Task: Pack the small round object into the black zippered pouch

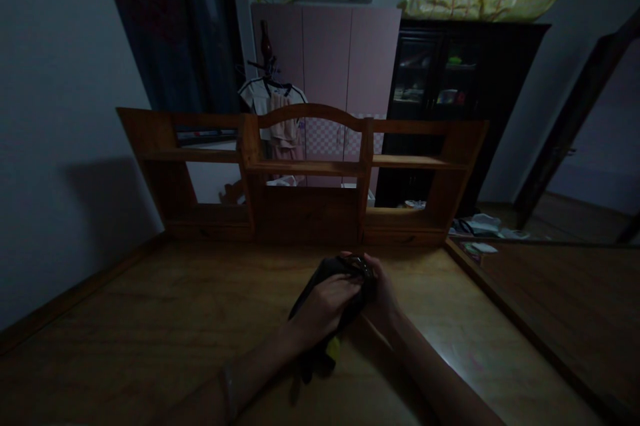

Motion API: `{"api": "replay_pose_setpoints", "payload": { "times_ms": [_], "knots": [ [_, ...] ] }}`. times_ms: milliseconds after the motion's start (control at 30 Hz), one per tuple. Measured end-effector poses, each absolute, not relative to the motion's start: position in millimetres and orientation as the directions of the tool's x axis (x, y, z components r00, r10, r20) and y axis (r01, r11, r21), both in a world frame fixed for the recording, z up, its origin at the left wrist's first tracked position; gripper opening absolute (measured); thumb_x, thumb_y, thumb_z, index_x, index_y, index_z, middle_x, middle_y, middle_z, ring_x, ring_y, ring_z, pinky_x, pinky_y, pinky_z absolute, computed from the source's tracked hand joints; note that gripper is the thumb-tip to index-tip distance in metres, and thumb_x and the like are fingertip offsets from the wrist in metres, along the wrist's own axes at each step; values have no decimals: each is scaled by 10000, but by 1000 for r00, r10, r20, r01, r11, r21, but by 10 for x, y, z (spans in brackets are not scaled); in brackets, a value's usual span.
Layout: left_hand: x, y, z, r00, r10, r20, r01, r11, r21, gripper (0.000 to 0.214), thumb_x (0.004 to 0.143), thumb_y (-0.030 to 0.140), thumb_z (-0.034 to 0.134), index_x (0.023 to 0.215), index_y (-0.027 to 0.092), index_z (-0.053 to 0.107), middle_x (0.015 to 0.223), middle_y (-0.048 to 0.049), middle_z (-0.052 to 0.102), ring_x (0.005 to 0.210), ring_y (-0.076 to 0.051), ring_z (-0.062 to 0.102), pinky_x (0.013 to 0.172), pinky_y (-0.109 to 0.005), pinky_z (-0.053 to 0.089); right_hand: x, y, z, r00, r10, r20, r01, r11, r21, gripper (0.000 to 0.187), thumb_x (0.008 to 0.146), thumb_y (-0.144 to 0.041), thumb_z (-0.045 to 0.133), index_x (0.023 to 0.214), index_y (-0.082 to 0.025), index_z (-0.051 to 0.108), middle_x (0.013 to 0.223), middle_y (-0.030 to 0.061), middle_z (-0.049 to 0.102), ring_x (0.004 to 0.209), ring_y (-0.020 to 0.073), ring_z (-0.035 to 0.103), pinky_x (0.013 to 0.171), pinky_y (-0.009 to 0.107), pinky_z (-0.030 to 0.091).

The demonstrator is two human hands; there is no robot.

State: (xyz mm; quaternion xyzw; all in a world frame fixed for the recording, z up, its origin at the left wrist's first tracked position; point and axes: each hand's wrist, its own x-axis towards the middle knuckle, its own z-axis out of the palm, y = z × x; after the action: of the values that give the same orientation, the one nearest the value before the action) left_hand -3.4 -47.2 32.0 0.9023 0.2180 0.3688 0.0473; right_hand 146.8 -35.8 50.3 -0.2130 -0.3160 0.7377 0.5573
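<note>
A black, cloth-like bundle [320,274] is held between both hands just above the wooden desk top [200,319]. At its far right end a shiny, dark curved piece [365,266] catches the light; the dimness hides what kind of thing it is. My left hand [330,299] lies over the bundle with its fingers curled onto it near the shiny piece. From the right side, my right hand [383,289] is closed around that same end. Below my left wrist, a dark end [317,367] with a small yellow-green patch [333,348] hangs down.
A wooden shelf unit [310,166] with open compartments stands along the desk's far edge. A raised wooden edge [510,313] borders the right side, and a wall [65,113] rises on the left. Behind are a pink wardrobe [325,59], hanging clothes [275,103] and a black cabinet [470,79].
</note>
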Motion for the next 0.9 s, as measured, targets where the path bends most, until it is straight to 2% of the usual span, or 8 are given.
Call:
{"api": "replay_pose_setpoints", "payload": {
  "times_ms": [167,267,400,567,667,767,900],
  "knots": [
    [-86,-381,236,575,507,642,301,-861,409,367,825,75,508,1161,193,598,1142,-71,659,1130,-202,562,991,-393,449,1457,-319,405,-272,962,34,-704,-175,-689,346,821,-447,515,978,-189,683,947,38,715,913,216,643,887,345,459],
    [-90,-366,225,547,547,634,307,-835,456,337,832,78,503,1123,198,622,1096,-70,674,1094,-202,578,968,-392,458,1450,-291,358,-244,969,31,-708,-156,-688,335,819,-438,520,971,-187,683,976,42,712,950,212,635,908,337,452],
    [-74,-399,261,531,545,649,348,-838,420,307,826,81,503,1085,194,624,1067,-69,671,1069,-211,577,970,-405,437,1451,-286,357,-228,973,29,-713,-147,-686,318,817,-426,531,971,-193,683,965,37,716,938,206,641,915,334,452],
    [-59,-477,339,549,573,609,472,-813,340,208,797,97,565,976,193,606,987,-52,662,959,-206,584,886,-346,450,1418,-304,395,-274,962,2,-708,-200,-677,331,825,-429,498,911,-179,697,893,39,724,904,219,650,932,356,443],
    [-50,-509,354,536,583,610,553,-789,268,92,794,208,630,879,190,600,904,-51,663,855,-207,595,796,-324,458,1371,-309,398,-326,945,8,-696,-234,-679,347,826,-429,487,911,-166,697,876,38,724,904,217,650,953,356,428],
    [-46,-529,350,514,581,631,599,-770,220,182,826,362,613,822,181,593,805,-51,655,758,-197,606,717,-301,455,1319,-314,377,-379,925,25,-663,-253,-704,362,814,-451,511,913,-155,694,890,49,721,925,225,646,956,359,423],
    [-41,-548,352,505,592,628,591,-767,248,185,880,358,543,857,181,593,814,-49,664,769,-191,631,718,-290,464,1300,-318,342,-356,934,35,-647,-220,-730,351,808,-473,546,903,-167,689,925,50,715,917,222,648,922,349,446]
  ]
}}
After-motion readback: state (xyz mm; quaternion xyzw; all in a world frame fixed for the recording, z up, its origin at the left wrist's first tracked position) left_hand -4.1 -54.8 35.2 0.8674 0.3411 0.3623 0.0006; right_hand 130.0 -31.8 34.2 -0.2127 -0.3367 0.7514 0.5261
